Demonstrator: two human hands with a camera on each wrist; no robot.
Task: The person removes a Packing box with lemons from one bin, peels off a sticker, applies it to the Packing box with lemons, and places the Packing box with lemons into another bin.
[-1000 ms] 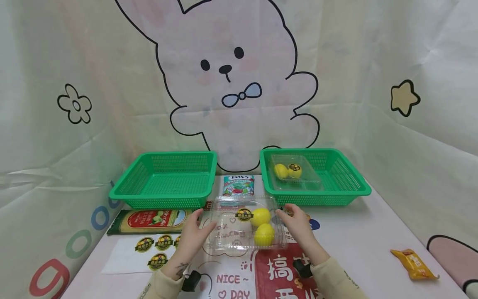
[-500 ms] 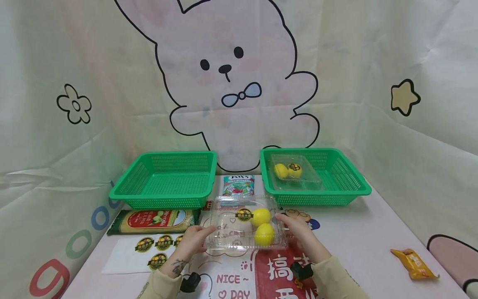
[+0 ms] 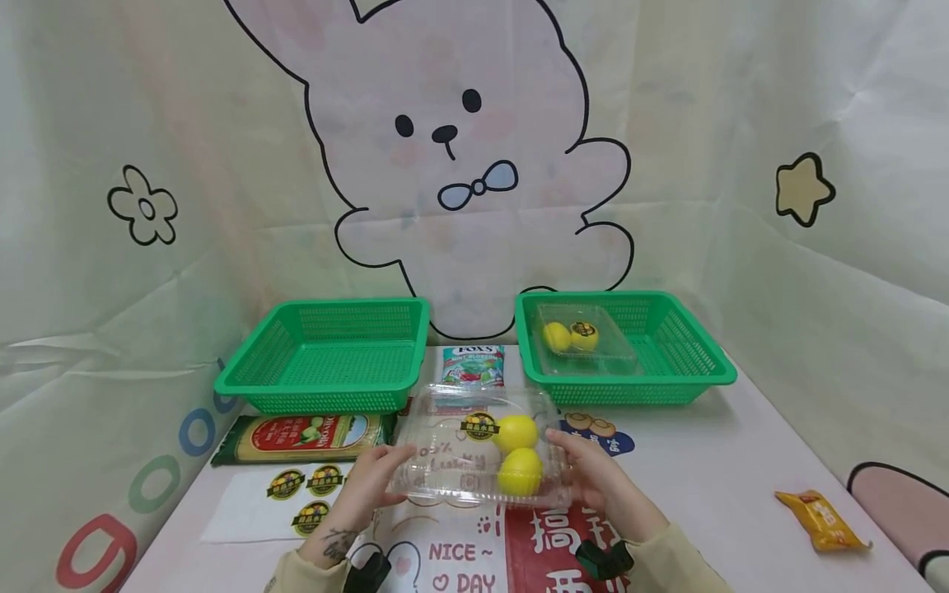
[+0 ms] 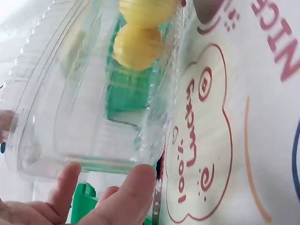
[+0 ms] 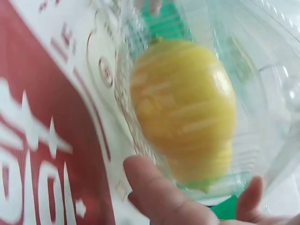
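Both hands hold a clear plastic clamshell box (image 3: 445,432) by its two short ends, in the middle of the head view. Two yellow lemons (image 3: 519,472) lie in its right half, and a round-banner fruit sticker (image 3: 479,426) is on its lid. My left hand (image 3: 365,486) grips the left end, thumb (image 4: 140,183) low against the wall in the left wrist view. My right hand (image 3: 604,482) grips the right end, close to the lemons. The box is slightly raised off the printed tablecloth. Fingers under the box are partly hidden.
A green basket (image 3: 230,387) stands back left; another (image 3: 689,383) at back right holds a similar lemon box (image 3: 619,346). Between them lies a FOX'S candy bag (image 3: 473,366). A pasta packet (image 3: 296,438), a sticker sheet (image 3: 237,502) and an orange snack packet (image 3: 821,520) lie around.
The left hand came down and took the box's left end, while the right hand closed on the right end. The box has lifted, tilted a little and shifted slightly left and nearer.
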